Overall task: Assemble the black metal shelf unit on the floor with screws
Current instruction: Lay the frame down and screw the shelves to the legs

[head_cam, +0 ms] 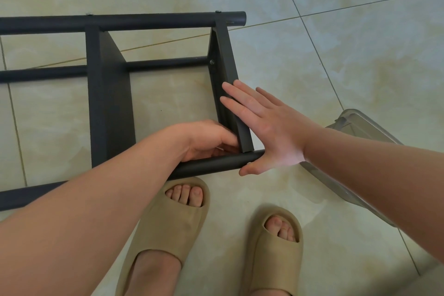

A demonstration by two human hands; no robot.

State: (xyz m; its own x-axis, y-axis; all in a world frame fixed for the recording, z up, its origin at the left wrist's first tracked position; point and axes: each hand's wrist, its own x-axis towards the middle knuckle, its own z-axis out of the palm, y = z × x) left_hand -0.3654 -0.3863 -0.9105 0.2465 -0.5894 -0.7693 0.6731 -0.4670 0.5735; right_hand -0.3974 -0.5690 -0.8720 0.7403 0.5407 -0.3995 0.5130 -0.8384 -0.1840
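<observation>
Head view: the black metal shelf unit point(109, 103), made of matte round tubes and flat panels, lies on its side on the glossy tile floor point(336, 31). The right hand point(266, 127), fingers straight, presses flat on the outer face of the end panel point(227, 55). The left hand point(211, 142) curls against the panel's inner corner, where it meets the near tube point(211, 164). Whether it holds anything is hidden.

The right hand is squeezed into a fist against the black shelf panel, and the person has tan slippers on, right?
Not quite. In the head view the right hand is no fist: it lies flat, fingers straight, against the black shelf panel. The tan slippers are indeed on the person's feet.
</observation>
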